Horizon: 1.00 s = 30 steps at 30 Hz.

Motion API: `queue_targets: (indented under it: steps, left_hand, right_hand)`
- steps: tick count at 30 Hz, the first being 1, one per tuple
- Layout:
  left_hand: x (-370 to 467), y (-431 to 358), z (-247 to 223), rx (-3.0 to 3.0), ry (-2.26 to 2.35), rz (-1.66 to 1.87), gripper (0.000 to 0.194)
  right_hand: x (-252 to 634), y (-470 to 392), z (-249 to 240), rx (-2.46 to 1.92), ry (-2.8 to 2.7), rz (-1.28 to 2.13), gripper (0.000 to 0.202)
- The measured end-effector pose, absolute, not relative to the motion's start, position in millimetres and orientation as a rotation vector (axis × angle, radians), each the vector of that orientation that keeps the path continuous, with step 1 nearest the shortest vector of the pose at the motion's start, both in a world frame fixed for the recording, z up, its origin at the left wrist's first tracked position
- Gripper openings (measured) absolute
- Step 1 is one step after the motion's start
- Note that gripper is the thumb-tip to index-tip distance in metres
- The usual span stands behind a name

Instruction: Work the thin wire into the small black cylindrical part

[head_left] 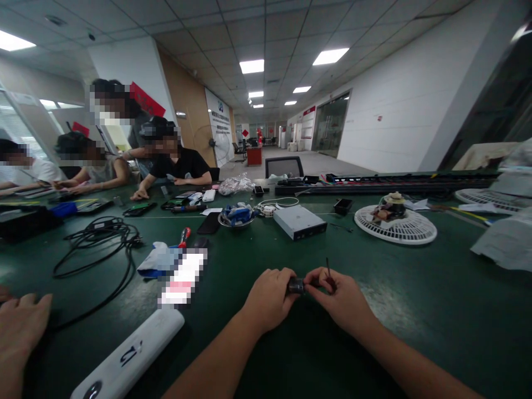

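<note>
My left hand (271, 296) is closed around a small dark cylindrical part (296, 285) held just above the green table. At the right end of that part, the thumb and fingertips of my right hand (338, 296) are pinched together. A thin dark rod (328, 267) sticks up from the curled fingers of my right hand; its lower end is hidden in them. Whatever lies between the right fingertips is too small to make out.
Another person's hand (25, 327) rests at the left edge, near a white device (133, 352). Beyond lie a black cable (124, 266), a red-handled screwdriver (185, 237), a glove (160, 260), a disc drive (299, 221) and a white fan grille (394, 228). Several people sit far left.
</note>
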State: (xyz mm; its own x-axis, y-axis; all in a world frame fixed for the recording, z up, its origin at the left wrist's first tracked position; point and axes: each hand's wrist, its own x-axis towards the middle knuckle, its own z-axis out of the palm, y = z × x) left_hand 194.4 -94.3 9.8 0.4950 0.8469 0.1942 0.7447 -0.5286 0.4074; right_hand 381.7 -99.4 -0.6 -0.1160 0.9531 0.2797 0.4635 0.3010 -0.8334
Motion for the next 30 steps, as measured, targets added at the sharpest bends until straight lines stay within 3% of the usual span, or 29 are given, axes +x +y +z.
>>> queue_targets:
  steps: [12,23,30]
  left_hand:
    - [188.1,-89.9,4.1,2.407,1.278,0.576,0.023]
    - [186.8,-91.8,6.1,2.405,1.212,0.552,0.025]
    - [187.4,-91.9,5.9,2.437,1.187,0.516,0.029]
  right_hand:
    - [383.1,-98.4,-0.9,-1.291,-1.636,0.822,0.041]
    - [385.8,-94.7,-0.2,-1.423,-1.834,0.644,0.031]
    - [384.8,-95.9,-4.1,-1.329,-1.849,0.863,0.029]
